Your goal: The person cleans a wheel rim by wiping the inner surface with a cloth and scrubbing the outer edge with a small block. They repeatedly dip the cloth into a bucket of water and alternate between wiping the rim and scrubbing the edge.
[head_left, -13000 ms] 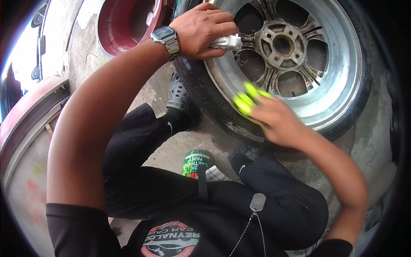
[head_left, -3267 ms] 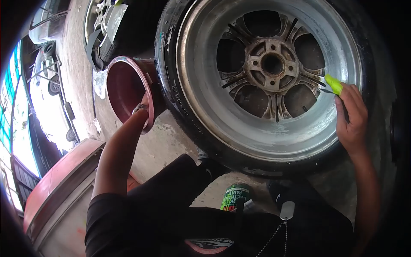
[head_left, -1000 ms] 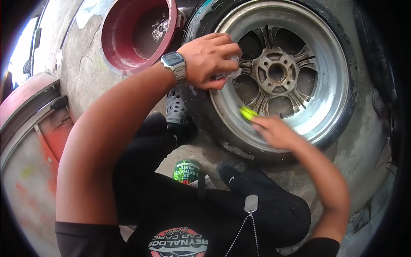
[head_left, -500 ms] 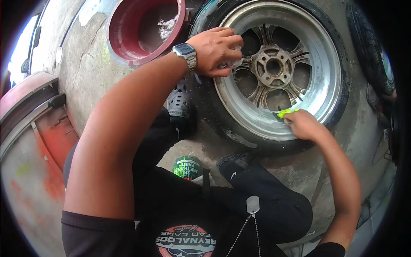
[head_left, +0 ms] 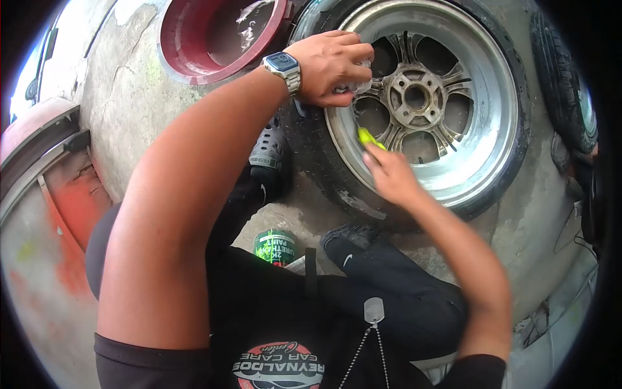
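Observation:
A car wheel lies flat on the ground, the hollow inner side of its silvery rim facing up and brown grime on the spokes and hub. My left hand, wearing a watch, is over the rim's left edge, its fingers closed round a crumpled, whitish, see-through thing that may be a plastic bag or wet cloth. Lower on the rim, my right hand grips a neon-yellow scrubber against the inner wall at the lower left. Fingers hide part of the scrubber.
A red basin with murky water and whitish foam stands left of the wheel. Near my feet is a green paint can. Another tyre leans at the far right. A red-and-grey car panel lies at left.
My right hand has moved the scrubber left and up along the rim's inner wall, from bottom to lower left. My left hand stays nearly in place. The view has shifted slightly.

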A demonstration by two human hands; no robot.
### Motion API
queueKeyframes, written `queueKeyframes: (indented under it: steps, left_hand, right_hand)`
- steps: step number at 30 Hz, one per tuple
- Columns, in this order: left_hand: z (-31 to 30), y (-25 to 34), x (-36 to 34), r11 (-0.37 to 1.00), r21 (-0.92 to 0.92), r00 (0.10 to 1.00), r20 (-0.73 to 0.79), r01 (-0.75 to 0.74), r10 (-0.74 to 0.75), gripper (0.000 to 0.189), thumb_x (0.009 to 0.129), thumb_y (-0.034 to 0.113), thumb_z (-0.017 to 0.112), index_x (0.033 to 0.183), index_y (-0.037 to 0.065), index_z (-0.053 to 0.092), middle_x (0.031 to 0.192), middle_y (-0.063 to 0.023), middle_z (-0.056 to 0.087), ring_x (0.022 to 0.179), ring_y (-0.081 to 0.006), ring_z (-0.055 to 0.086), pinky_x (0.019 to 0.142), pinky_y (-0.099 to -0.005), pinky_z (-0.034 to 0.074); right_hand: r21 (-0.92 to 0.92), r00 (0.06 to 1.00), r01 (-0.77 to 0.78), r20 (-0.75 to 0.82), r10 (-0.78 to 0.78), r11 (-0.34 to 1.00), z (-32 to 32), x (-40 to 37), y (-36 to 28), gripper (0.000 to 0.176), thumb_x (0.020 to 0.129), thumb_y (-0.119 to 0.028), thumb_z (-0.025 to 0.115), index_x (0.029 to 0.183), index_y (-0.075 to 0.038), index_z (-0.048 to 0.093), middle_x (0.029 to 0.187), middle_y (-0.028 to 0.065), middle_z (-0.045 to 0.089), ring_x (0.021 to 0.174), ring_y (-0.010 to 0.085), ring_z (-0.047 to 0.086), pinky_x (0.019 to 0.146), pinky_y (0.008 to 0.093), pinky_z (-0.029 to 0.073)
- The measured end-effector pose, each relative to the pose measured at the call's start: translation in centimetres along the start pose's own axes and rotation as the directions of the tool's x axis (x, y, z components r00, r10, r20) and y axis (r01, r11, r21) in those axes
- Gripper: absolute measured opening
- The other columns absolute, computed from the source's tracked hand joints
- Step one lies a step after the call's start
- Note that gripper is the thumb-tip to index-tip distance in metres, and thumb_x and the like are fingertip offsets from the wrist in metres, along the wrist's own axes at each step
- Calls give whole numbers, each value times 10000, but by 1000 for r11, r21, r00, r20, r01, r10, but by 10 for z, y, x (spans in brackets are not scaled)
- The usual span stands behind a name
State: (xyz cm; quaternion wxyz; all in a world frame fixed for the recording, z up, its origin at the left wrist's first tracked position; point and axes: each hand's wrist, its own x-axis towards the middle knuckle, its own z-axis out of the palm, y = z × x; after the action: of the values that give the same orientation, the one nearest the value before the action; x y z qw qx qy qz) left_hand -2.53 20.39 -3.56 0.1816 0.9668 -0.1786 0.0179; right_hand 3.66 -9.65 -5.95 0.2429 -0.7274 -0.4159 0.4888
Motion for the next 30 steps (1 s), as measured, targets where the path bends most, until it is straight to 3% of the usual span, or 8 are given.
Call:
queueKeyframes:
  steps: [5,10,13,17,21,22,23,30]
  left_hand:
    - [2,-3,1,1000,8,1000,18,7,-7,363,767,285,759,1084,120,697,1255,-111,595,1201,-312,581,1059,-453,491]
    - [2,-3,2,999,34,1000,12,-11,10,375,786,300,749,1115,129,693,1269,-111,590,1210,-314,580,1061,-458,491]
    - [1,-3,-1,999,38,1000,27,4,-5,382,788,304,749,1127,134,698,1270,-112,591,1210,-314,582,1064,-463,488]
    - [6,-1,-1,999,46,1000,21,-12,11,390,789,293,753,1145,138,709,1264,-113,594,1203,-310,584,1063,-461,491]
    - [4,-1,0,999,33,999,28,-21,20,395,783,285,756,1146,136,715,1265,-115,596,1196,-311,586,1054,-457,496]
    - [2,-2,0,999,33,1000,29,-14,13,398,782,286,756,1147,135,716,1265,-116,596,1195,-312,587,1054,-457,496]
    - [4,-2,0,999,32,999,35,-12,11,392,782,288,758,1139,134,709,1267,-116,593,1198,-313,585,1053,-457,496]
    - [4,-1,-1,1000,15,1000,21,5,-5,352,773,288,763,1077,128,688,1251,-116,587,1203,-315,577,1051,-465,492]
  right_hand:
    - [-270,869,-42,465,169,962,-102,-41,53,222,1043,-183,570,1185,-105,722,974,234,707,871,399,681,870,497,528]
    - [-122,930,32,368,15,992,-59,-22,25,261,1048,-212,584,1250,-106,709,990,236,723,911,419,706,839,518,528]
    - [114,995,100,-29,-97,988,-5,16,21,270,1057,-263,586,1259,-124,701,947,226,718,872,418,700,822,519,530]
    - [-383,821,-18,522,232,924,-118,-29,53,247,1037,-219,597,1216,-136,744,969,234,729,916,394,717,869,494,553]
    - [-183,898,-75,416,146,980,-69,-17,22,259,1048,-206,577,1237,-97,716,941,244,713,865,428,699,807,502,544]
    - [-84,983,159,103,-150,984,-22,-3,26,269,1039,-220,587,1234,-73,700,915,267,686,836,477,667,767,512,526]
    - [53,990,102,-107,-96,993,0,15,4,270,1034,-227,587,1211,-55,694,866,284,655,804,496,649,740,521,511]
    - [-469,937,1,310,164,883,-101,-32,57,250,946,-175,619,1124,-71,760,925,245,736,866,443,712,818,554,551]
